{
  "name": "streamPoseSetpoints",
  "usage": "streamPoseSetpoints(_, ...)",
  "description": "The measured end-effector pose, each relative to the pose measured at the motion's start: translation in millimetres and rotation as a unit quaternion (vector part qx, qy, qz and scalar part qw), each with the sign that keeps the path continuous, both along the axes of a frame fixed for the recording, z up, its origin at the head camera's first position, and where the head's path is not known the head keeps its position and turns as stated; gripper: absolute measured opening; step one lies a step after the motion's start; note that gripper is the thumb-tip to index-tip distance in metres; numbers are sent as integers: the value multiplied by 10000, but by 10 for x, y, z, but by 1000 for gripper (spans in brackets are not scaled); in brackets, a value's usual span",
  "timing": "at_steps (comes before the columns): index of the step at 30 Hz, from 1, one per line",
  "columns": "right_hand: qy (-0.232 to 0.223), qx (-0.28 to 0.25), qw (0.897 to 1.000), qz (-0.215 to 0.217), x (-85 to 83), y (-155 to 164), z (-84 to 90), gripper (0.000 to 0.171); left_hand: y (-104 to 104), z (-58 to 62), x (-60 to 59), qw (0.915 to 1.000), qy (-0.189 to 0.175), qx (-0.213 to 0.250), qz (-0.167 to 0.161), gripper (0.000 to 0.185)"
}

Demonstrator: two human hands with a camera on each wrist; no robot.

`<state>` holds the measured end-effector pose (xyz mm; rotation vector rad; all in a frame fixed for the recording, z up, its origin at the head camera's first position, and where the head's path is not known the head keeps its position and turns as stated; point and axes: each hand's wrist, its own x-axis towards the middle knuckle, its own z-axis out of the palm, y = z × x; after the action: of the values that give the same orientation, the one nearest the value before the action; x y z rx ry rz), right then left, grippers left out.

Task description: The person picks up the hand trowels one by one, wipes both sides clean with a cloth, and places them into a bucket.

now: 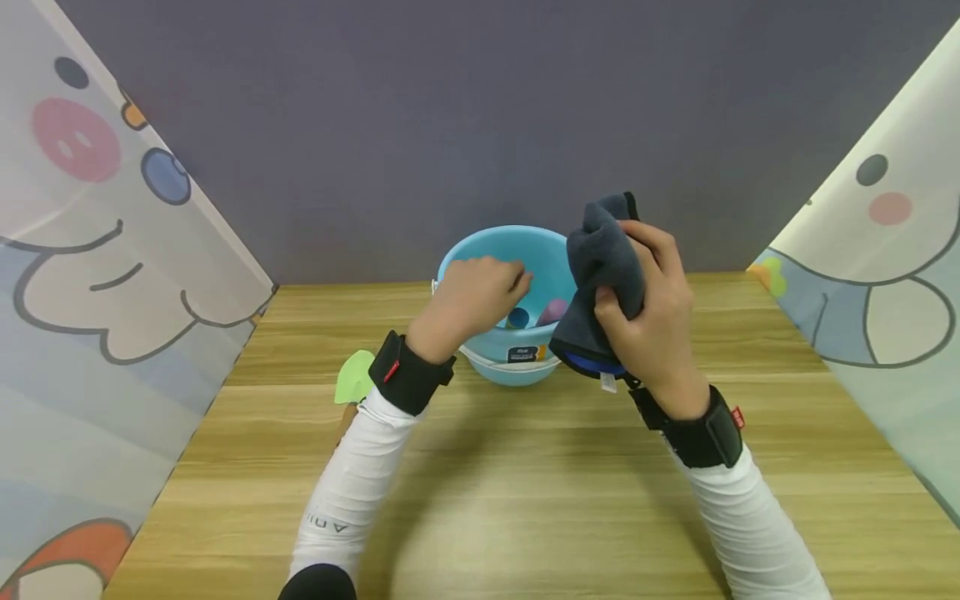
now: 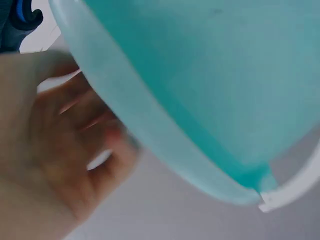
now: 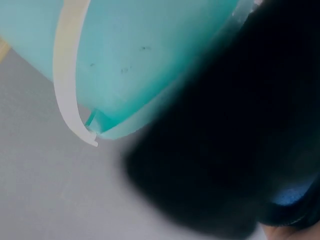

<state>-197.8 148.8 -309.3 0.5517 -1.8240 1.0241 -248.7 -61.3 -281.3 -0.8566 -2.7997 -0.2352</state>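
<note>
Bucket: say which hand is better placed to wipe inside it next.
Right, probably. The right hand already grips the cloth at the bucket's rim; the left hand sits at the near rim, apparently holding nothing.
</note>
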Motion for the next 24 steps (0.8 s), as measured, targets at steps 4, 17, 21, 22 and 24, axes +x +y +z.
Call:
streamPoseSetpoints(4,-37,70,9999,139,-2,-23,0,50,-133,-45,83,9943,908,472,283,40)
streamPoseSetpoints(17,129,370,9981,473,75,-108,-30,49,-906,-306,465,9845,533,623,1549,36)
streamPoseSetpoints(21,171,494,9969,589,108,-162,-45,49,-1270,-518,549,9811,-152,346,1900,37)
streamPoseSetpoints(22,166,540,9963,646,114,-176,-52,49,-1360,-585,566,9789,-366,286,1988,38)
streamPoseSetpoints(24,159,653,9945,802,124,-206,-70,49,-1527,-725,597,9733,-764,215,2153,38)
